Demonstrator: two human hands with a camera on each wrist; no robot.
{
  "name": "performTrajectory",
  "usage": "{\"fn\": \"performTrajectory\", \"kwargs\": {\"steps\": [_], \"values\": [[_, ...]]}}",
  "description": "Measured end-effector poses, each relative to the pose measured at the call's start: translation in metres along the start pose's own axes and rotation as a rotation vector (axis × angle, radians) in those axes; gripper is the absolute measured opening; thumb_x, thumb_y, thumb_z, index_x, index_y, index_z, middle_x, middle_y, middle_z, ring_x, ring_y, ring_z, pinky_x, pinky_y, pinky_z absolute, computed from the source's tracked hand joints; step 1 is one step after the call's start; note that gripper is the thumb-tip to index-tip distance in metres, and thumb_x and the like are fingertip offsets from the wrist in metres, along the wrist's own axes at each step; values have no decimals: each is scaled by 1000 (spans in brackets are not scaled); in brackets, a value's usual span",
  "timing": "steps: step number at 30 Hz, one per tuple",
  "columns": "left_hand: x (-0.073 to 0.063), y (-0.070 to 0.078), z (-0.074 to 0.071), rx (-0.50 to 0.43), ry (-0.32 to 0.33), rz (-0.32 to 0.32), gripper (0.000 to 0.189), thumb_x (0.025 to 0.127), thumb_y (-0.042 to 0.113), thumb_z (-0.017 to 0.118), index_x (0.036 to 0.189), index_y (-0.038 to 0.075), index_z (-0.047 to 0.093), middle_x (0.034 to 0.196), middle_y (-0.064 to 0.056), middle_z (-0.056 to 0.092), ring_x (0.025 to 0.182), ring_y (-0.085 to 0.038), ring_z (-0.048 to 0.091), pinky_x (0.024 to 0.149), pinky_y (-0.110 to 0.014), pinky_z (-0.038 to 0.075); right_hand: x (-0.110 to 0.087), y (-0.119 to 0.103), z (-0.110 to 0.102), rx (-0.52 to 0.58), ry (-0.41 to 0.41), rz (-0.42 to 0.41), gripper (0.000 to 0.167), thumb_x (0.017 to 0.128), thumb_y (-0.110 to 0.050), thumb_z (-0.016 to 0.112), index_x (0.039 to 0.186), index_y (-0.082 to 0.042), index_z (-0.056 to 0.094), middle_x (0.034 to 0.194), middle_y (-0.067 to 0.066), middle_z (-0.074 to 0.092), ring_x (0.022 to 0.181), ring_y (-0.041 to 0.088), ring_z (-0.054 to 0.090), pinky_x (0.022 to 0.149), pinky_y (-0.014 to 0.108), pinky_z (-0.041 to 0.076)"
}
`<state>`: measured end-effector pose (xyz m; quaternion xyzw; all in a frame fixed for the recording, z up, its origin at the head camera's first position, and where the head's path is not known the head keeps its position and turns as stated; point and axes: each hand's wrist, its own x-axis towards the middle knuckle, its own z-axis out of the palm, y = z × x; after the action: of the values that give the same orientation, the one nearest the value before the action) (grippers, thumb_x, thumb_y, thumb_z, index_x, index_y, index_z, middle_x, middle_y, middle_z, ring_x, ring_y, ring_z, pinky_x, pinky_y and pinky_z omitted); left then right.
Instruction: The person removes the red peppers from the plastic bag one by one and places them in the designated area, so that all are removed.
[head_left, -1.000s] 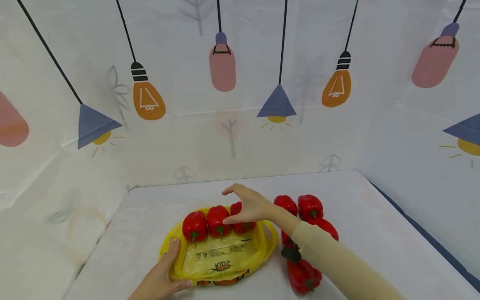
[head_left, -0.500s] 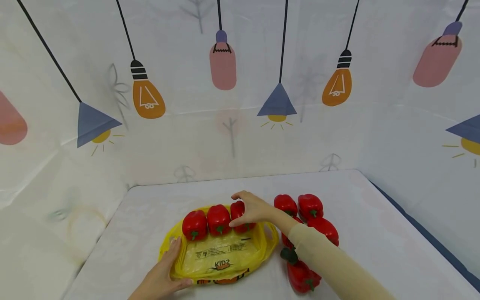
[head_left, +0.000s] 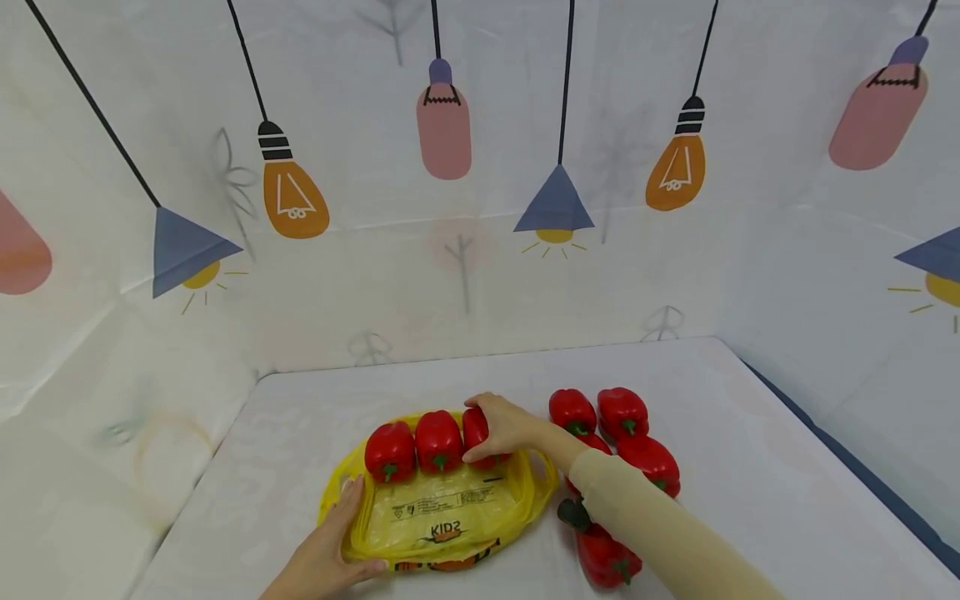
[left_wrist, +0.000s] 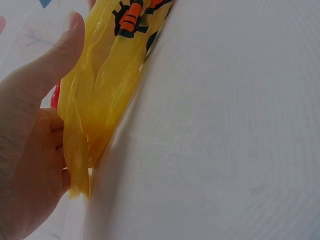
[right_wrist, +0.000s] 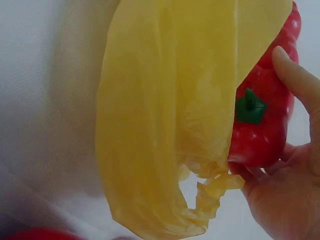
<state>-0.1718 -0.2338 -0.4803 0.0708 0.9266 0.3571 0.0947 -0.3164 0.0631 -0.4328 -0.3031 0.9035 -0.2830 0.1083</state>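
A yellow plastic bag (head_left: 491, 518) lies spread open like a shallow basket, printed lettering on its inner base. Along its far side stand a left red bell pepper (head_left: 389, 451), a middle one (head_left: 438, 437) and a right one (head_left: 474, 427). My right hand (head_left: 512, 427) grips the rightmost pepper, thumb at its front and fingers behind. In the right wrist view the thumb lies against this pepper (right_wrist: 265, 142), partly covered by the bag. My left hand (head_left: 330, 542) rests at the bag's near left corner, thumb and fingers spread along its edges.
On the white table (head_left: 750, 467), right of the bag, several more red peppers (head_left: 651, 462) lie grouped, partly hidden under my right sleeve (head_left: 660, 525). A dark green piece (head_left: 573, 514) sits among them. White wall sheeting (head_left: 480, 292) with printed lamps surrounds the table.
My right hand has come down and slightly right, closing its fingers and thumb round the rightmost pepper in the bag. The left hand and the other peppers have stayed in place.
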Motion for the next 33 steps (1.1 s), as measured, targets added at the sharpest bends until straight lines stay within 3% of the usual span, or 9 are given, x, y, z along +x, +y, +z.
{"fn": "performTrajectory", "kwargs": {"steps": [8,16,22,33], "values": [[1,2,0,5,-7,0,119,70,53,80,154,5,10,157,-23,9,143,-42,8,106,-65,24,1,0,2,-64,-10,1,88,71,-40,84,138,-1,42,127,9,48,113,21,51,96,37,48],[2,2,0,16,-6,15,118,73,53,78,154,2,10,157,-24,7,143,-43,6,107,-65,21,-5,-12,-7,-113,62,-9,87,69,-45,84,137,-8,44,124,7,47,109,20,51,89,35,52],[3,1,0,21,-7,27,118,73,53,78,153,0,10,156,-25,6,143,-43,5,107,-65,20,-14,-23,-21,-63,152,-63,88,70,-44,84,139,-8,43,128,7,45,109,19,51,83,33,54],[4,0,1,31,-5,47,117,73,52,78,153,-2,10,156,-25,7,142,-44,5,108,-64,19,-29,-32,-34,-11,417,-280,86,66,-37,88,135,-12,44,129,3,43,113,17,48,81,30,54]]}}
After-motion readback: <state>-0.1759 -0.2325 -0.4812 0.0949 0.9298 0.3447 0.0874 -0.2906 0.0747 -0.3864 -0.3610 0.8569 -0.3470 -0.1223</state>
